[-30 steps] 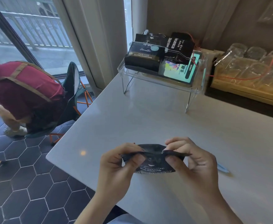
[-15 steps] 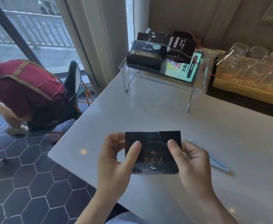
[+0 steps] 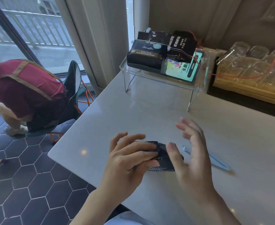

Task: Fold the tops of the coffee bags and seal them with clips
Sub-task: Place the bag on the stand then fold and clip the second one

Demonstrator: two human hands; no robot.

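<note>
near the front-left corner of the worktop (image 3: 149,114): a small black coffee bag (image 3: 163,157), its top bent over, held just above the surface
left hand (image 3: 130,157): its grip is clamped on the bag, fingers (image 3: 138,147) over the folded top, thumb on the front
right hand (image 3: 190,153): grip released, fingers spread and blurred, only the thumb against the bag's right side
clip (image 3: 214,159): pale blue, lying flat on the worktop just right of the right hand, partly hidden behind it
edges: the bag is near the worktop's left and front edges, floor below
open room: bare white surface between the hands and the clear rack (image 3: 193,88) at the back
rack: holds several more coffee bags (image 3: 146,54)
room: upturned glasses (image 3: 250,62) on a wooden tray at right; window, dark hexagon floor tiles and a seated person in red (image 3: 26,88) at left
</note>
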